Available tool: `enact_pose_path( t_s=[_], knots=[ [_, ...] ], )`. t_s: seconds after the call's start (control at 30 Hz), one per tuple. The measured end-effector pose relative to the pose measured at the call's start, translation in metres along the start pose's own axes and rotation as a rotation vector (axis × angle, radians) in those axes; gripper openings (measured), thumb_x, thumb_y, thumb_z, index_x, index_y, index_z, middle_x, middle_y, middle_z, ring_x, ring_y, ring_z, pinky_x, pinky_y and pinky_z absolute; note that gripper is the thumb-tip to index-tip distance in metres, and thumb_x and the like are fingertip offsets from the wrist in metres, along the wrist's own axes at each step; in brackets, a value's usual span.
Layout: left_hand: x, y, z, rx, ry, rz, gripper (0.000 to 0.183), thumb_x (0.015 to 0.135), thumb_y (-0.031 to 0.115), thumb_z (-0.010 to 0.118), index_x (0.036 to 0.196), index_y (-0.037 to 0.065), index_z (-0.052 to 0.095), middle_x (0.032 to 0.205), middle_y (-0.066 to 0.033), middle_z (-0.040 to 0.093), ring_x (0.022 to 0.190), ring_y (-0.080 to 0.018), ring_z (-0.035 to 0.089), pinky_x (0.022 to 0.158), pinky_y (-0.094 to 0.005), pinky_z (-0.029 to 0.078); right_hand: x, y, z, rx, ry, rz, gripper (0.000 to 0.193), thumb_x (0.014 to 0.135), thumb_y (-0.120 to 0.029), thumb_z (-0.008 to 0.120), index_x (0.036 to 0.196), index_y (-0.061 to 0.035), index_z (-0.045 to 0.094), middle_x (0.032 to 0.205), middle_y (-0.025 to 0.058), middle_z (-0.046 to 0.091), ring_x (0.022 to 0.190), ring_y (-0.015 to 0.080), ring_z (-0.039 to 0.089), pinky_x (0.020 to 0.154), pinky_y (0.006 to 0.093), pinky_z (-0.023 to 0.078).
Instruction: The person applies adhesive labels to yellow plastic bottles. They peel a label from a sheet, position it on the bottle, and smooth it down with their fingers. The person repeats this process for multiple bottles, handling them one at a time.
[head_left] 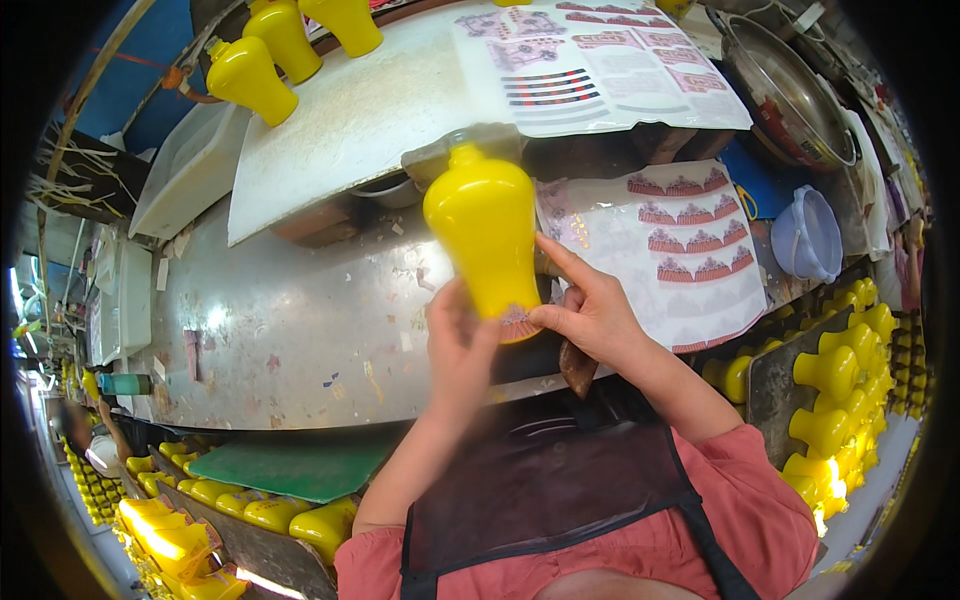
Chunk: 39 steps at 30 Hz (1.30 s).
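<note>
A glossy yellow vase [483,215] with a narrow neck and wide shoulders stands before me, tapering toward its foot. Around the front of the foot lies a pinkish-red patterned decal [517,323]. My right hand [592,312] grips the vase's right side, its thumb against the decal and its index finger stretched up along the wall. At the lower left of the vase is my left hand [458,335], its fingers smeared by motion beside the decal's left end. What supports the vase from below is mostly hidden by my hands.
Decal sheets [700,290] lie at the right, more on the white board [350,130] behind. Several yellow vases [250,80] stand at the far left. A lilac bucket [806,235] and metal pan [785,90] are at right. Racked vases [840,370] flank me; another person [105,450] is far left.
</note>
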<state>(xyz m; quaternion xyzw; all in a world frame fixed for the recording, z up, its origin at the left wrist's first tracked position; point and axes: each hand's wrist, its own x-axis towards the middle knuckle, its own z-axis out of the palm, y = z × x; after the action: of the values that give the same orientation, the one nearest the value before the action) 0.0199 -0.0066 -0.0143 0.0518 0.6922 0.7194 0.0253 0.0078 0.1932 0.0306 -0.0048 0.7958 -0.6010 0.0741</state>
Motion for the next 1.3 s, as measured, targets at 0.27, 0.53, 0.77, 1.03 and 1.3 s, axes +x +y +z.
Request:
enact_pose_path(
  t_s=[0.27,0.53,0.77,1.03,1.3],
  knots=[
    [0.003,-0.004,0.002,0.064,0.029,0.08,0.058,0.102,0.014,0.057,0.152,0.001,0.032,0.147,-0.0158,0.049,0.136,-0.0249,0.047,0.117,-0.0397,0.033,0.006,0.007,0.002,0.005,0.022,-0.041,0.085,0.08,-0.007,0.078,0.157,-0.0099,0.043,0.06,-0.0064,0.046,0.055,0.0018,0.042,0.053,0.0217,0.038],
    [0.002,-0.008,-0.007,-0.061,0.016,0.015,0.049,0.106,0.012,0.049,0.153,0.004,0.038,0.145,-0.0155,0.051,0.135,-0.022,0.049,0.115,-0.0364,0.036,0.003,0.014,-0.002,0.16,-0.064,-0.02,0.061,0.099,-0.018,0.063,0.156,-0.0089,0.043,0.103,0.0015,0.067,0.074,0.0044,0.054,0.07,0.0218,0.047],
    [0.004,-0.002,0.0,-0.1,0.031,0.008,0.053,0.103,0.019,0.06,0.149,0.005,0.04,0.137,-0.0132,0.054,0.128,-0.0193,0.051,0.111,-0.0351,0.04,-0.001,0.014,0.008,0.05,0.012,-0.033,0.075,0.087,-0.018,0.073,0.155,-0.0093,0.044,0.125,0.0139,0.069,0.078,0.0113,0.062,0.076,0.0292,0.053],
    [0.004,-0.005,0.0,-0.056,0.036,-0.002,0.059,0.099,0.02,0.067,0.149,0.006,0.04,0.132,-0.0117,0.054,0.124,-0.0182,0.052,0.109,-0.0342,0.042,-0.001,0.011,0.01,-0.009,0.039,-0.012,0.08,0.082,-0.021,0.077,0.155,-0.0105,0.045,0.129,0.0163,0.069,0.076,0.0125,0.062,0.076,0.0299,0.054],
    [0.004,-0.006,0.0,-0.057,0.04,0.003,0.059,0.099,0.021,0.067,0.149,0.006,0.039,0.134,-0.0119,0.053,0.124,-0.0181,0.051,0.109,-0.0344,0.041,0.001,0.018,0.012,0.016,0.051,-0.014,0.08,0.081,-0.02,0.078,0.154,-0.0135,0.046,0.134,0.0154,0.067,0.079,0.0131,0.063,0.078,0.0299,0.054]
  ],
)
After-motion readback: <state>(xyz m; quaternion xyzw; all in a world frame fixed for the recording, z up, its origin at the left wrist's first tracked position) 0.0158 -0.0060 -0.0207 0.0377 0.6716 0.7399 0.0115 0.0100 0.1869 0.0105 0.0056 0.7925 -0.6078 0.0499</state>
